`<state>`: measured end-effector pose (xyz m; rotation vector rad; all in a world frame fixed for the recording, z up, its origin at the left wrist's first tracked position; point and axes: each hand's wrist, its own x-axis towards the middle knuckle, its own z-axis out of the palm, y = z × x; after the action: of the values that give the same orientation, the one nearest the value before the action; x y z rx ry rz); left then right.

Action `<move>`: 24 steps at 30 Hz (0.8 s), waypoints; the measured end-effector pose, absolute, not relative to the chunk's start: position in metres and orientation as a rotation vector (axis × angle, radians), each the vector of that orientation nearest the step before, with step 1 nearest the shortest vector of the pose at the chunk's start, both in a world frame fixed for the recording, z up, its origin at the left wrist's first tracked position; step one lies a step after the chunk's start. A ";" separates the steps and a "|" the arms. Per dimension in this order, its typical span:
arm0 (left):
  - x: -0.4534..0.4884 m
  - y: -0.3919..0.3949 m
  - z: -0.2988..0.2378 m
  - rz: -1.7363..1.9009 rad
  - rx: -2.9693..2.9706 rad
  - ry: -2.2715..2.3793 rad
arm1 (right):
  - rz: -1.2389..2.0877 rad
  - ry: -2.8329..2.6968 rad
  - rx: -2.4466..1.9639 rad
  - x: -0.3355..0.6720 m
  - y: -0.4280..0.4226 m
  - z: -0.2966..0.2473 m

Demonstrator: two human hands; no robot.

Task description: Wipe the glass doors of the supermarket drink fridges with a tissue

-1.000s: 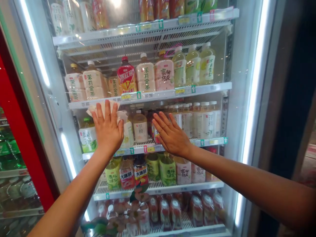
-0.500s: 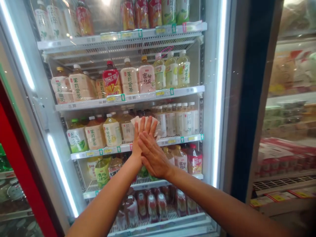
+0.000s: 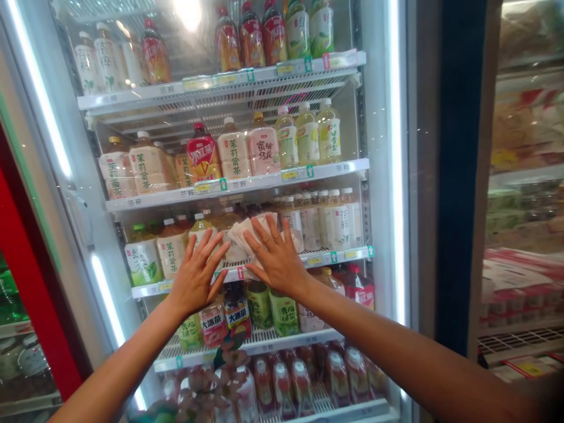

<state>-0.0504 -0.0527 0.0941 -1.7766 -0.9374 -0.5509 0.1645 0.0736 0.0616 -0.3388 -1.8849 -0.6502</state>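
A crumpled white cloth (image 3: 239, 236), perhaps paper, lies against the glass door of a lit drinks cooler. My right hand (image 3: 278, 258) is flat over its right part, fingers spread, holding it to the glass. The cloth sticks out left of and above those fingers. To the left, my left hand (image 3: 199, 275) is open with its fingers spread and nothing in it. Its palm faces the glass; whether it touches cannot be told. Through the glass, shelves of bottled tea show behind both hands, including a red-labelled bottle (image 3: 202, 154) and a pink-labelled bottle (image 3: 263, 144).
Bright light strips (image 3: 399, 176) run down the cooler's sides. A dark blue post (image 3: 460, 176) separates it from another shelf unit (image 3: 524, 170) at right. A red frame edge (image 3: 30, 276) stands at left. Reflections show on the glass.
My hands were stacked, right over left, on the cloth. Now they are apart: the left has moved left off the cloth, and the right is on it. The view has shifted slightly.
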 end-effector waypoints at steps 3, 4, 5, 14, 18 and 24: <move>-0.067 -0.050 0.112 -0.495 -1.650 -0.968 | -0.681 -1.849 -0.312 0.155 0.077 0.074; -0.070 -0.046 0.113 -0.488 -1.619 -0.986 | -0.696 -1.866 -0.277 0.154 0.078 0.071; -0.072 -0.043 0.112 -0.481 -1.599 -1.005 | -0.723 -1.908 -0.225 0.155 0.080 0.065; -0.073 -0.031 0.085 -0.522 -1.556 -1.042 | -0.879 -2.008 -0.200 0.196 0.110 0.127; -0.074 -0.031 0.083 -0.602 -1.520 -1.044 | -0.831 -1.813 -0.374 0.168 0.102 0.159; -0.092 -0.039 0.055 -0.772 -1.463 -1.059 | -1.223 -2.301 0.323 0.156 0.080 0.082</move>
<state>-0.0918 -0.0390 0.0549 -1.4634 -1.0594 -0.7716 0.1565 0.0801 0.0824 0.3230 -2.3008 -1.2229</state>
